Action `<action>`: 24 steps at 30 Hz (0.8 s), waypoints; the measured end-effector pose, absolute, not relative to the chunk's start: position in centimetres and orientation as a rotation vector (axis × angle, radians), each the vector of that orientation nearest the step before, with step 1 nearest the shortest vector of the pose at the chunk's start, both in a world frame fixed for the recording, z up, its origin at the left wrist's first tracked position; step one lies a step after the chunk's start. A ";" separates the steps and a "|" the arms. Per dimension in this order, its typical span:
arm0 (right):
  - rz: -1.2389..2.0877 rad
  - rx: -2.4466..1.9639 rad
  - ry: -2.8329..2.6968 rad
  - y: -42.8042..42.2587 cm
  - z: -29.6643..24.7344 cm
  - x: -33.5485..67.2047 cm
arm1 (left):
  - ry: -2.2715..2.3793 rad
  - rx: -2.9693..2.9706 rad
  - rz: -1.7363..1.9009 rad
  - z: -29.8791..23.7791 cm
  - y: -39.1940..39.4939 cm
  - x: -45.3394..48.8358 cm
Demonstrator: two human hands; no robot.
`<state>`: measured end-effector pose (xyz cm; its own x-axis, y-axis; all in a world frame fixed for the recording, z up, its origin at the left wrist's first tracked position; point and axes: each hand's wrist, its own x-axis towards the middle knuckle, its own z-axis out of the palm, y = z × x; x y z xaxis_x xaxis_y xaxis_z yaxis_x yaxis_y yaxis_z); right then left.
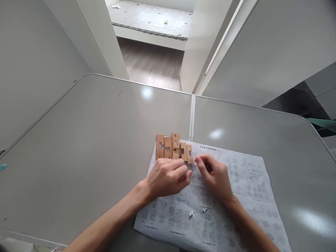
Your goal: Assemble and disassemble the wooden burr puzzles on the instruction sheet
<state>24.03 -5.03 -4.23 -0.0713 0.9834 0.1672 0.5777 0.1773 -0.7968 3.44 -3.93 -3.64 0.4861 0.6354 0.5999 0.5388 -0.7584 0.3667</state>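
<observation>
Several notched wooden puzzle pieces [168, 147] lie side by side in a row, some bearing handwritten marks, one of them a "2". My left hand [170, 176] is closed just below the row and covers its lower ends; what its curled fingers hold, if anything, is hidden. Just right of the row, my right hand [215, 176] has thumb and fingers drawn together, its tips close to the rightmost notched piece [190, 159]. I cannot tell whether they touch it. Under both hands spreads a creased paper sheet [252, 199] printed with small diagrams.
The grey folding table [105, 140] has a metal seam [192, 115] across it. Two small torn spots [191, 214] show in the sheet. Beyond the table's far edge are white door panels [207, 45] and a bed [147, 14].
</observation>
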 end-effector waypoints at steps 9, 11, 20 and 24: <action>0.779 -1.530 -1.688 -5.0 -4.0 24.1 | 0.593 2.666 0.759 -4.8 -5.8 4.4; 0.776 -1.532 -1.698 -4.9 -4.0 24.0 | 0.610 2.647 0.732 -4.8 -5.6 4.3; 0.762 -1.530 -1.721 -5.0 -4.0 24.0 | 0.656 2.610 0.695 -5.1 -5.6 4.3; 0.775 -1.532 -1.714 -4.9 -4.0 24.0 | 0.657 2.611 0.691 -5.1 -5.6 4.3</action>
